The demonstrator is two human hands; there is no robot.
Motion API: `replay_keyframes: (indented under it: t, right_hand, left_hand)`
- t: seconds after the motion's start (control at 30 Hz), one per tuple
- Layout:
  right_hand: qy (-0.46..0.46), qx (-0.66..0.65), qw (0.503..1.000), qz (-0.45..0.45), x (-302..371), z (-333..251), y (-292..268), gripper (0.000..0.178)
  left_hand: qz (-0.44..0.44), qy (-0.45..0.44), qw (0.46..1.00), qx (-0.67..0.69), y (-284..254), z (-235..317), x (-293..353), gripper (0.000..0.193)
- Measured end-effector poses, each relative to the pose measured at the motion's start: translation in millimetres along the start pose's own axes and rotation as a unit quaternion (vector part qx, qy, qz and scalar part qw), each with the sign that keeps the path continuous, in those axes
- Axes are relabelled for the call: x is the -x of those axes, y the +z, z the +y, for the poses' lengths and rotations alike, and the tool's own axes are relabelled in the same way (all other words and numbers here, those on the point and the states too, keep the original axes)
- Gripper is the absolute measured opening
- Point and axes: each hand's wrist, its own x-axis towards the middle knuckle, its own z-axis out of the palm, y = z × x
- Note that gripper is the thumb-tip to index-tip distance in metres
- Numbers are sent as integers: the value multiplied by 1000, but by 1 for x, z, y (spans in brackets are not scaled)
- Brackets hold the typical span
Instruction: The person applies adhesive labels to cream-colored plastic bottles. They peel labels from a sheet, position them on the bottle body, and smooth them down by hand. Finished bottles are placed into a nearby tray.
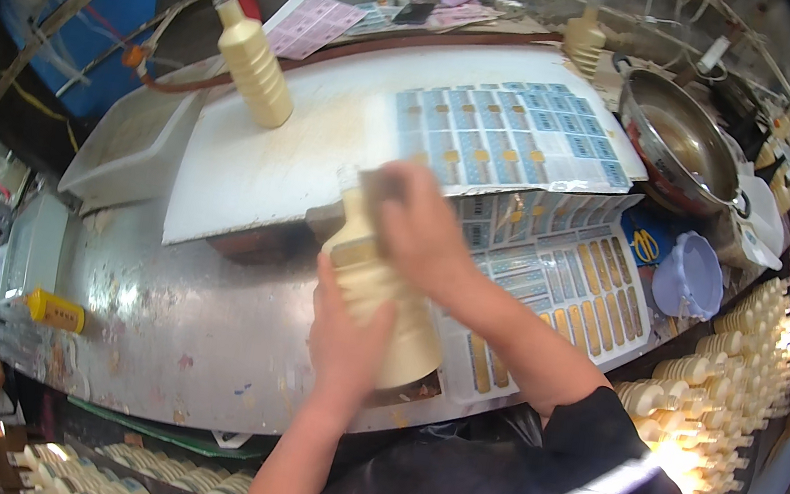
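A cream ribbed bottle (403,334) leans in front of me, its neck pointing away and to the left. My left hand (348,331) is wrapped round its body from the near side. Against the bottle's shoulder, my right hand (419,220) presses a grey-brown flat pad (377,194); motion blurs it, and its exact kind is unclear. Beyond them, sheets of blue and gold stickers (502,131) lie on a raised white board (337,87). Another sticker sheet (560,291) rests lower, beside my right forearm.
A second cream bottle (254,65) stands on the board's left part. To the right are a large metal pot (678,135) and a lilac basin (689,276). A yellow bottle (56,311) lies on the metal table (170,337). Many cream bottles (698,391) crowd the right side.
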Motion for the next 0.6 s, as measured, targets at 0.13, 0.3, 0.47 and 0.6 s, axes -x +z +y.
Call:
replay_keyframes:
  t: [0.13, 0.3, 0.47, 0.6]
  right_hand:
    - [-53, 124, 989, -53, -10, -34, 33, 28]
    - [-64, 294, 945, -131, -14, -44, 86, 17]
    - [-120, 316, 940, -48, -9, -44, 83, 22]
    - [-46, 167, 981, -89, -6, -26, 21, 32]
  left_hand:
    - [20, -22, 1000, 5, -2, 0, 3, 89]
    - [-26, 18, 999, -15, 2, -15, 1, 65]
    - [-22, 51, 998, 15, 3, -23, 2, 74]
    - [3, 65, 998, -15, -3, -8, 4, 101]
